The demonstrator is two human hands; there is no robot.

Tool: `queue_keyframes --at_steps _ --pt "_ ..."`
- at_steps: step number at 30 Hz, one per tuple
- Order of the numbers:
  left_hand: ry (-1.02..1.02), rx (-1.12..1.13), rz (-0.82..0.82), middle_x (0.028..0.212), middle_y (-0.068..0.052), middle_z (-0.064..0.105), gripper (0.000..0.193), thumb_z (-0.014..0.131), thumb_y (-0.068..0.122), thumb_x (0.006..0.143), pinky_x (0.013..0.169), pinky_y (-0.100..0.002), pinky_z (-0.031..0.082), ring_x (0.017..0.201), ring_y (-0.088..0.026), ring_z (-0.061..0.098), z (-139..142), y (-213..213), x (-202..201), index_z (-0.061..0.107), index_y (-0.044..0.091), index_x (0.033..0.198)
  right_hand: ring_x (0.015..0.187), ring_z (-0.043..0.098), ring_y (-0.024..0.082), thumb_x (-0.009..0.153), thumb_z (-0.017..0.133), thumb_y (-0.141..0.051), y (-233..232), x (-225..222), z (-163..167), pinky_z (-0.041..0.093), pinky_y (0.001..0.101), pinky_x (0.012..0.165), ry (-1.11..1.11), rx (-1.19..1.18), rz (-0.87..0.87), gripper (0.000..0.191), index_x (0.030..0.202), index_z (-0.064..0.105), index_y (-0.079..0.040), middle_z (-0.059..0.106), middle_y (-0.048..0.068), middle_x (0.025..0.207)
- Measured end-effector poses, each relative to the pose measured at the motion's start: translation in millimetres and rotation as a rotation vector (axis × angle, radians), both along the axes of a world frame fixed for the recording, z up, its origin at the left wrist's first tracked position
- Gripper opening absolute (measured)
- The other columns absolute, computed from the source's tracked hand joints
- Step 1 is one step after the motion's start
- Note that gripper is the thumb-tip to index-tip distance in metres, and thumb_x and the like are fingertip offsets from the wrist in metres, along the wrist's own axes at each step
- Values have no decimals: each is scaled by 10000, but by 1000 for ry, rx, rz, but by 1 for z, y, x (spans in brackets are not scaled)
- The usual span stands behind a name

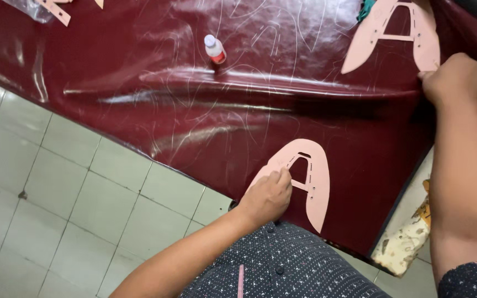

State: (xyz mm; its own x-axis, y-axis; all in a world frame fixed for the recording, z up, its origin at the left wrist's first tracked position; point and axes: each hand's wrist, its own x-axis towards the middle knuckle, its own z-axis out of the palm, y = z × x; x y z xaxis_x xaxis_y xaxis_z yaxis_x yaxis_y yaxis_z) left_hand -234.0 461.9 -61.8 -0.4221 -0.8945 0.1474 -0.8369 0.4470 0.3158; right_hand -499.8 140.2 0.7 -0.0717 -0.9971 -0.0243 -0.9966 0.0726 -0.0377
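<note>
A glossy dark red leather sheet (194,110) lies spread over a table, with thin traced outlines on it. My left hand (269,196) presses down on a pink A-shaped paper pattern (316,182) near the sheet's front edge, fingers curled on its left leg. My right hand (454,77) grips the sheet's right edge, fingers closed over a raised fold. A second pink pattern (382,30) lies at the far right, close to that hand.
A small white bottle with a red band (215,48) lies on the sheet near the middle. More pink pattern pieces (56,10) sit at the top left. A white tiled floor (56,193) shows on the left. The worn table corner (404,245) pokes out at lower right.
</note>
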Motion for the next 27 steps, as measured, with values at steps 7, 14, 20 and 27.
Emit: queue_keyframes --at_steps 7,14,20,27 --pt "-56 76 38 1261 -259 582 316 585 87 835 799 -338 588 1015 -310 616 13 2 -12 676 -101 1073 869 691 261 891 836 -189 -1 -26 7 548 396 786 -541 68 87 281 1082 767 5 757 165 1034" --pt "22 41 29 1331 -201 570 493 592 85 817 851 -334 584 1060 -290 599 20 6 7 604 -82 1281 691 618 103 944 694 -65 127 2 0 494 260 615 -1255 243 -4 145 1085 685 -34 702 35 885" --pt "144 157 68 1347 -90 571 473 565 28 836 847 -323 574 1156 -264 592 21 15 24 608 -21 1305 713 609 57 914 696 -157 210 28 -47 481 242 631 -1035 407 -75 274 1168 682 -55 731 2 915" --pt "174 169 162 1457 -123 512 555 552 0 825 862 -351 571 956 -260 610 16 18 28 555 -34 1379 876 681 114 880 751 -185 234 34 -52 537 295 814 -831 189 -58 350 1189 682 -36 738 40 977"
